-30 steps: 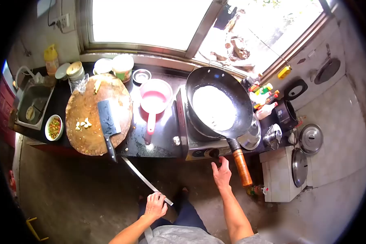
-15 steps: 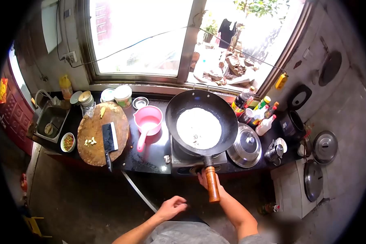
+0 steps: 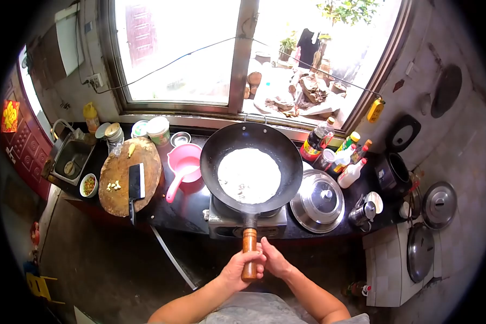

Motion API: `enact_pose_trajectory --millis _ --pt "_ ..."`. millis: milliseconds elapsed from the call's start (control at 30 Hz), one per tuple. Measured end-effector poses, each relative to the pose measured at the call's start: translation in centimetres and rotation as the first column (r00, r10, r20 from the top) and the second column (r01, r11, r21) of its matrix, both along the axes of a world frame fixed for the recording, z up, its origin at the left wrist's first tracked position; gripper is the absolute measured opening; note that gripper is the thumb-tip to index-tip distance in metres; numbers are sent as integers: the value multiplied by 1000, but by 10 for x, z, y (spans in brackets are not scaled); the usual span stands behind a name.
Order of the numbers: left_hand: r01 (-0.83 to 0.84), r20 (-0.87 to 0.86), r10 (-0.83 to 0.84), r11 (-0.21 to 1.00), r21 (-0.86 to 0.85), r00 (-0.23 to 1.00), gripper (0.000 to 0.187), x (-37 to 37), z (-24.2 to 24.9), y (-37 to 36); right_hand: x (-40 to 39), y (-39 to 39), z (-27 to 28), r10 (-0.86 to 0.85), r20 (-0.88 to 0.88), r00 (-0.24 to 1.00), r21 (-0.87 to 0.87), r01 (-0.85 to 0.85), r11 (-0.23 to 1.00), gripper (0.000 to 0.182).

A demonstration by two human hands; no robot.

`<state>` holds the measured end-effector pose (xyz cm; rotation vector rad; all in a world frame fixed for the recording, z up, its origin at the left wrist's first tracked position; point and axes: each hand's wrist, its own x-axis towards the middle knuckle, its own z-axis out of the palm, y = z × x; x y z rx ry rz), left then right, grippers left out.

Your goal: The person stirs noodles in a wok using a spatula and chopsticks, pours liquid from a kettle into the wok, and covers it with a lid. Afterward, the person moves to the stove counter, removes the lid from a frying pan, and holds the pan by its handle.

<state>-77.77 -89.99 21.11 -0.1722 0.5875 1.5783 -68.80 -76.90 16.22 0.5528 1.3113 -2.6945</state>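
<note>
A large black wok [image 3: 208, 167] sits on the gas stove [image 3: 221, 220], its wooden handle [image 3: 249, 240] pointing toward me. A bright white patch [image 3: 248, 173] fills the wok's bottom, with a few dark specks at its near edge. My left hand [image 3: 238, 268] is wrapped around the lower part of the handle. Just right of it, my right hand [image 3: 276, 260] is held up with thumb and fingers extended, its fingertips close to the handle and the left fingers.
Left of the stove are a pink ladle [image 3: 182, 168], a round chopping board [image 3: 110, 186] with a cleaver [image 3: 136, 186] and garlic [image 3: 113, 186], and a bowl of chopped food [image 3: 88, 186]. To the right stand a steel lid [image 3: 316, 200], several sauce bottles [image 3: 352, 173] and a metal pot [image 3: 363, 211].
My left hand has moved up and right and taken hold of the wok handle. My right hand has come away from the stove front to beside the handle. The view has shifted slightly.
</note>
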Motion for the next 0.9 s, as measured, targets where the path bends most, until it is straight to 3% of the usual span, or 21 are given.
enact_pose_trajectory --millis 33,67,167,233,367,433,733,900 --pt "2 14 -2 1000 -7 1000 16 -1 0 3 3 0 4 120 -104 987 -154 -135 979 61" --pt "-15 -10 15 1000 7 1000 14 -1 3 7 -4 -16 22 -17 -64 998 -152 7 988 54" --pt "-62 83 63 998 -5 995 12 -1 18 16 -10 -27 66 -176 -70 982 -213 158 964 48" --pt "-81 158 75 996 33 985 11 -4 27 22 -12 -18 47 -129 -118 985 -252 96 963 51" --pt "-120 197 109 992 41 974 11 -6 45 35 -14 -15 67 -249 -69 966 -373 206 905 41" --pt "-128 182 127 992 -6 975 12 -5 68 39 -13 -3 51 -146 -233 962 -324 65 944 51" --pt "-199 219 192 980 13 957 16 2 79 58 -12 9 57 -276 -159 948 -243 233 942 52" --pt "-213 226 208 977 -2 952 16 10 89 61 -9 17 53 -266 -134 955 -244 229 942 51"
